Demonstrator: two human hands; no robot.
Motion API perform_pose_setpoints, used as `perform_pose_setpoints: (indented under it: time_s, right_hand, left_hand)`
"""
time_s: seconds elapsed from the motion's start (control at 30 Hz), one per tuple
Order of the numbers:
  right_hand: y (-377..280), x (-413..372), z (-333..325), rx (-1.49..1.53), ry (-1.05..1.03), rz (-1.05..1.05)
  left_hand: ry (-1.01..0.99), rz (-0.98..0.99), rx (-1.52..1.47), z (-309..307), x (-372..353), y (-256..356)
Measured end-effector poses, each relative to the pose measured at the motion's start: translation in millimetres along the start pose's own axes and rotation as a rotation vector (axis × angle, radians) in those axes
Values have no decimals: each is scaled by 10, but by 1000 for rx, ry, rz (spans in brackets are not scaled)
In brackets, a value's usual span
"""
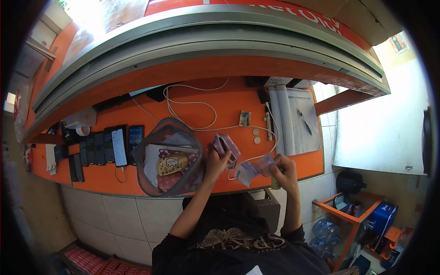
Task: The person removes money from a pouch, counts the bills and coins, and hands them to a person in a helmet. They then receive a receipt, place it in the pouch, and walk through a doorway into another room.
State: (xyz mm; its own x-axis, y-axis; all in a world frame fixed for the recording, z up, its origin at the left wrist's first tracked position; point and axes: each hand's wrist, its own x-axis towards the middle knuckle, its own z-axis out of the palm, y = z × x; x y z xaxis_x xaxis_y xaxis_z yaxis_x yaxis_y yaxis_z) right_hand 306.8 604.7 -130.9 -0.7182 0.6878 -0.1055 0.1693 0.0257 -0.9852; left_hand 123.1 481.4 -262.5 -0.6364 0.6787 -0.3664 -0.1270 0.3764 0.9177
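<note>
My left hand (pixel 217 163) is closed around a folded bundle of purple-pink banknotes (pixel 232 151) above the orange counter. To its right, my right hand (pixel 285 173) pinches one end of a crumpled purple banknote (pixel 247 173), whose printed end hangs toward the bundle. Left of my left hand stands a grey mesh-like bag (pixel 195 172), its top open. Inside it are a yellow pouch with a cartoon animal (pixel 172 164) and patterned pink items. Beyond my hands, a small folded banknote (pixel 245 119) and two coins (pixel 256 136) lie on the counter.
Several phones (pixel 119 147) lie on the left of the orange counter (pixel 215 98). A white cable (pixel 201 104) loops across it. At right are papers with a pen (pixel 304 121). A metal-edged shelf (pixel 220 43) overhangs the back. Water bottles (pixel 326 231) stand on the floor, lower right.
</note>
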Motion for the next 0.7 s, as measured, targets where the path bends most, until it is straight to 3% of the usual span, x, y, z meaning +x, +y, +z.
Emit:
perform_pose_setpoints:
  time_s: [0.07, 0.17, 0.2, 0.27, 0.37, 0.4, 0.5, 0.6, 0.63, 0.7]
  right_hand:
    - [-44, 69, -108, -350, 54, 64]
    - [-92, 73, -227, -404, 57, 91]
    - [-124, 52, -231, -274, 0, 89]
    - [-212, -10, -233, -14, -115, 86]
    - [-450, -13, -122, -35, -436, 45]
    - [-468, -7, -48, -33, -441, 78]
    - [-350, 28, 179, -112, -269, 84]
    - [-83, -91, 273, -3, -95, 175]
    - [-33, -106, 286, 13, -32, 203]
    - [64, -95, 300, 353, 69, 303]
  left_hand:
    - [122, 154, 202, 29, -98, -36]
    - [155, 320, 234, -55, -407, 390]
    - [143, 362, 198, -107, -533, 628]
    - [-28, 347, 147, -230, -604, 863]
    - [-253, 440, 150, -285, -674, 1140]
    - [-326, 489, 162, -278, -702, 1209]
    - [-566, 248, 374, -236, -888, 1298]
    - [-598, -52, 195, -246, -876, 1269]
    - [-490, -8, 62, -236, -885, 1142]
    - [-261, 77, -197, -227, -925, 839]
